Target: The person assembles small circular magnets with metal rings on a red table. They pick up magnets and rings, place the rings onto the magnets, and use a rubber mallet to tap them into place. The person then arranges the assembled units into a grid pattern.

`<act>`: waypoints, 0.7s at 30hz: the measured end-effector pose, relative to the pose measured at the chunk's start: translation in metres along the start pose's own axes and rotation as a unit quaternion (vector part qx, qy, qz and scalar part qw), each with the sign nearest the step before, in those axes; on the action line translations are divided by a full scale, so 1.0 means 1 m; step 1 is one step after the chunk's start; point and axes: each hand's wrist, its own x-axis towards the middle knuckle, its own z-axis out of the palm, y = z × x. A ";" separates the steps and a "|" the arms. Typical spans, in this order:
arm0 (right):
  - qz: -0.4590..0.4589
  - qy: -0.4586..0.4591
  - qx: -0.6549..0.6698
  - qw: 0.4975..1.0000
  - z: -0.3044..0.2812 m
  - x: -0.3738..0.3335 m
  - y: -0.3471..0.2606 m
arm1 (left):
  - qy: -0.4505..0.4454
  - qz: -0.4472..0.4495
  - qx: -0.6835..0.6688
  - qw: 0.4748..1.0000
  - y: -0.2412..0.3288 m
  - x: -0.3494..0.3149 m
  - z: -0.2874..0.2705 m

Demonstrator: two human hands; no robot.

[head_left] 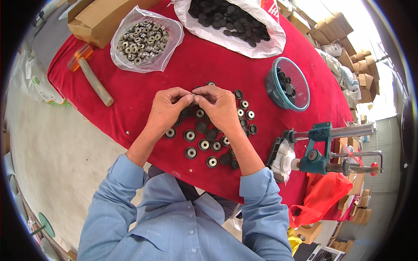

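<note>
Both hands meet fingertip to fingertip above the red-covered table. My left hand (169,105) and my right hand (219,107) pinch one small part between thumbs and forefingers; the fingers cover most of it, so its kind cannot be made out. Below and around them lie several black round caps with metal bearings (190,135) set in them, centre holes showing. Among these are plain black round caps (201,127) with no metal visible. Most of the pieces lie flat, under and to the right of my wrists.
A clear bag of metal bearings (143,41) and a white sack of black caps (230,21) lie at the back. A mallet (93,80) rests at left. To the right stand a blue-green basket (287,85) with black parts and a green hand press (319,148), near a red bag (324,193).
</note>
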 end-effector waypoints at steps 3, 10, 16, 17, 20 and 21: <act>-0.012 0.016 -0.023 1.000 -0.001 0.007 0.003 | 0.037 -0.054 -0.045 0.997 -0.001 -0.002 -0.006; -0.196 0.060 -0.316 0.926 0.000 0.012 0.019 | 0.061 -0.130 -0.258 0.956 0.015 -0.022 -0.043; -0.222 0.032 -0.357 0.907 0.006 0.012 0.022 | 0.109 -0.154 -0.365 0.912 0.027 -0.043 -0.050; -0.220 0.031 -0.353 0.909 0.006 0.012 0.024 | 0.113 -0.152 -0.370 0.909 0.030 -0.046 -0.050; -0.228 0.023 -0.357 0.905 0.006 0.011 0.028 | 0.126 -0.143 -0.377 0.906 0.035 -0.052 -0.051; -0.234 0.019 -0.361 0.903 0.006 0.011 0.030 | 0.129 -0.141 -0.373 0.908 0.035 -0.053 -0.051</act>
